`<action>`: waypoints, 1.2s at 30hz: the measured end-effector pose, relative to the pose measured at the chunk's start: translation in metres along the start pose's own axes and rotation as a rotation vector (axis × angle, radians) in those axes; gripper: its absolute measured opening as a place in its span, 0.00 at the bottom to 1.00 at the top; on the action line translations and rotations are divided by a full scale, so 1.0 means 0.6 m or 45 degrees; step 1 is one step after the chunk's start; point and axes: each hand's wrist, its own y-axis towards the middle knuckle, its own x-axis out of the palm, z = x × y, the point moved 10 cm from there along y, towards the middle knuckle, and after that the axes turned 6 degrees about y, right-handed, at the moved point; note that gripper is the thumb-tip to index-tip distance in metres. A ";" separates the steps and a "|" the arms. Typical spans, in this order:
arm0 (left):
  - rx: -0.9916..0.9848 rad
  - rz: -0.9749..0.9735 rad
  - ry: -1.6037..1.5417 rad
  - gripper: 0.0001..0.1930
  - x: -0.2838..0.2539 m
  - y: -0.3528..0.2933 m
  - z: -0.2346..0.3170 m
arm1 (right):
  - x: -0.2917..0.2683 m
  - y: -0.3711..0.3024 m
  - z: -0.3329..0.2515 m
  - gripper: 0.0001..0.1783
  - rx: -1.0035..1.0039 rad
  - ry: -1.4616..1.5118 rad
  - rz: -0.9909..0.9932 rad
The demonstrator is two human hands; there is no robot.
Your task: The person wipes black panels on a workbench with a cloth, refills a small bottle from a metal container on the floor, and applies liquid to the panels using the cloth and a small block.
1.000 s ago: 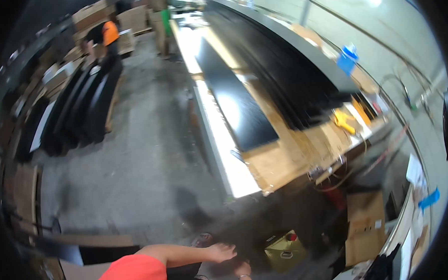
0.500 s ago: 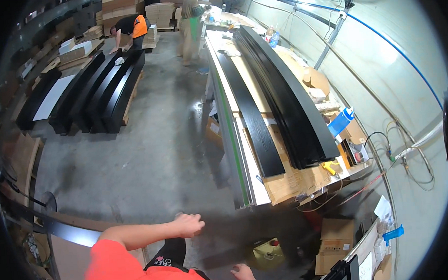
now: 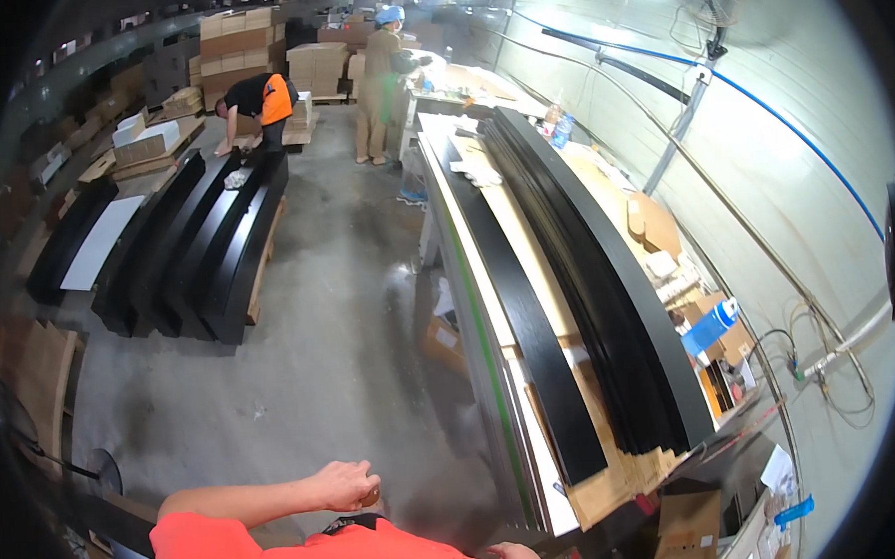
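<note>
My left hand is in front of my body at the lower middle, with its forearm reaching across from the left. Its fingers are curled closed, and a small brownish patch shows under them; whether it is a held thing I cannot make out. My right hand hangs low at the bottom edge, partly cut off, its visible fingers loosely apart with nothing seen in them. Nearest to it is the workbench on the right, where a long black board lies flat. Beside that board stands a row of long black panels on edge.
Brown cardboard covers the bench's near end. A blue bottle and small boxes line its wall side. Black panels rest on pallets at left. One person bends over them; another stands by the far bench.
The view has tilted upward and moved nearer the bench, so its near end sits lower. Both hands appear lower in the picture. The bending person stays at the panels.
</note>
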 end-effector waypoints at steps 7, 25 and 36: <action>-0.152 0.060 -0.012 0.12 -0.144 0.063 -0.192 | -0.153 0.155 -0.177 0.17 -0.176 0.036 0.164; -0.333 0.196 0.140 0.12 -0.612 0.458 -0.665 | -0.627 0.845 -0.411 0.15 -0.579 -0.322 0.238; -0.224 0.233 0.274 0.17 -0.936 0.882 -0.908 | -0.730 0.985 -0.379 0.13 -0.213 -0.077 0.281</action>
